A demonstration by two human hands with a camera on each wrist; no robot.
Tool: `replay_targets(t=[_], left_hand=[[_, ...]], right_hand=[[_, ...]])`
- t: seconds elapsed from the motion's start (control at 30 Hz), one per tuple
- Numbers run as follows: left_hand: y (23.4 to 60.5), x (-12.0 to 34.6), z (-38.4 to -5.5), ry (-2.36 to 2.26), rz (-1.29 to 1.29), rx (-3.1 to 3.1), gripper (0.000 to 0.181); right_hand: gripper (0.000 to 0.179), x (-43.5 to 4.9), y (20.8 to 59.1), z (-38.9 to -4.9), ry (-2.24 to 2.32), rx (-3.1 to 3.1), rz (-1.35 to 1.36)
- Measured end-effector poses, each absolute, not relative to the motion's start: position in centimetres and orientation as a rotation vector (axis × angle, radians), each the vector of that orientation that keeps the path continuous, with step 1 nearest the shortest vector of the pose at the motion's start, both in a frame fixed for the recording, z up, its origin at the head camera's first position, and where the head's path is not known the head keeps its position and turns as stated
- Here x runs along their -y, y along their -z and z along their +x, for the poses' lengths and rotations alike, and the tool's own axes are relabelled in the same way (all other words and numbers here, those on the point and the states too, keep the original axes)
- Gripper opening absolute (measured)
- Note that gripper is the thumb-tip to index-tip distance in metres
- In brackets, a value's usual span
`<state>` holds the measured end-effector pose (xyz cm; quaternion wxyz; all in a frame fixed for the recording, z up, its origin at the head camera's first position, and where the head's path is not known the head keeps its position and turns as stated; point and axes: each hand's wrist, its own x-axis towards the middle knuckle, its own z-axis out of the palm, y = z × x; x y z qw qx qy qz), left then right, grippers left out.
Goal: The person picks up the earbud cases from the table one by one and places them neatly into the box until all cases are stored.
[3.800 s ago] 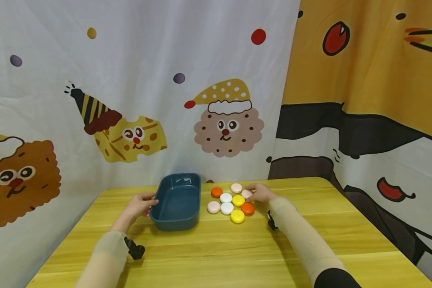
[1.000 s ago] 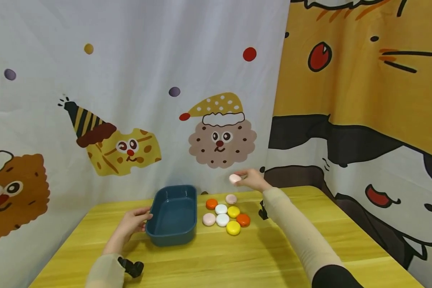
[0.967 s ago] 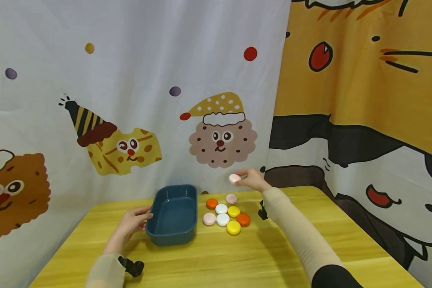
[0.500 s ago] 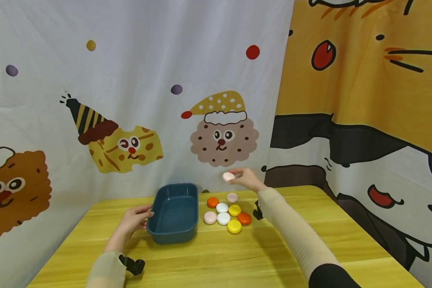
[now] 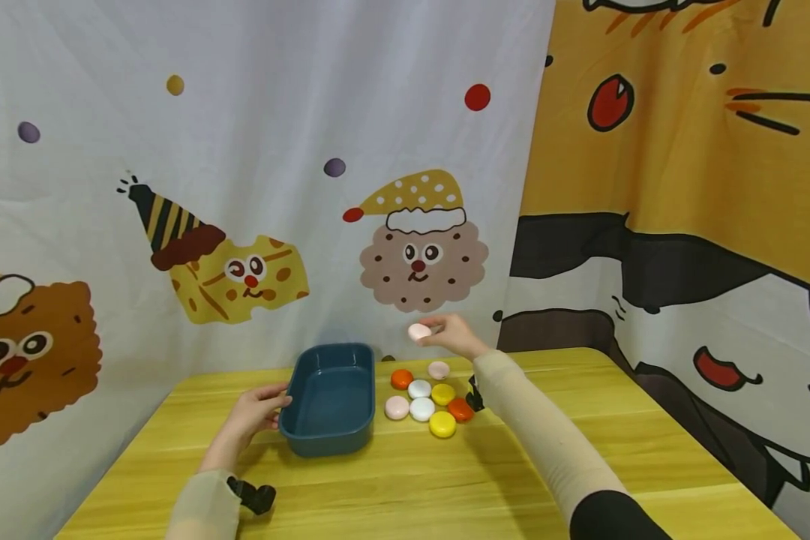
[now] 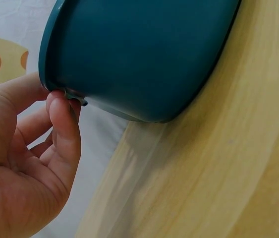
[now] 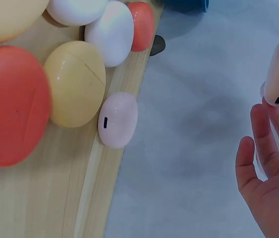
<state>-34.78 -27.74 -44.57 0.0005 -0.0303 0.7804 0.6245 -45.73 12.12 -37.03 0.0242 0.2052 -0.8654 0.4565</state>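
Pinching a pale pink disc [image 5: 419, 332] between thumb and fingers of the right hand [image 5: 451, 337], up off the bench [image 5: 351, 495] and in front of the white curtain [image 5: 256, 165]. In the right wrist view, the remaining fingers apart from the disc, a small dark slot visible on its side. Open air between this disc and the right rim of the blue dish [image 5: 329, 405], down and to the left; hard to tell how near to the back edge of the bench.

Pinching the left rim of the blue dish with thumb and fingers of the left hand [image 5: 253, 412]. Upright on the bench, open side up, inner floor in sight. Back wall near the back edge; cannot tell exactly how near. Ahead of the front wall, a broad stretch of wood; to the left, more wood out to the left edge, past the left wrist.

Just right of the dish, beyond a narrow strip of wood, eight discs in a loose cluster. Farthest back and near the edge, a second pink disc [image 5: 439, 370]; left of it, an orange disc [image 5: 401, 379]. Then a white disc [image 5: 419, 388] beside a yellow disc [image 5: 443, 394]. Closest to the dish, a third pink disc [image 5: 397, 407], followed rightward by another white disc [image 5: 421, 409] and a red-orange disc [image 5: 459, 409], partly behind the black wrist camera [image 5: 474, 394]. Frontmost, a second yellow disc [image 5: 442, 424]. To the right, wide wood out to the right edge, beneath the right sleeve [image 5: 540, 427].
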Motion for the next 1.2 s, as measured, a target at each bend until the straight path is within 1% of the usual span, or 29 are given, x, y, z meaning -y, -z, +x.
replay_targets(t=[0.37, 0.77, 1.2], left_hand=[[44.3, 27.8, -35.0, -1.973, -0.102, -2.444, 0.050], [43.9, 27.4, -35.3, -1.991, -0.081, -2.408, 0.049], [44.4, 27.5, -35.0, -2.009, -0.099, -2.403, 0.050]], right_hand=[[0.044, -10.4, 36.7, -45.6, -1.388, 2.669, 0.677], [0.050, -9.0, 35.9, -46.7, -1.383, 2.643, 0.758], [0.049, -7.1, 35.0, -46.4, -1.379, 2.674, 0.716]])
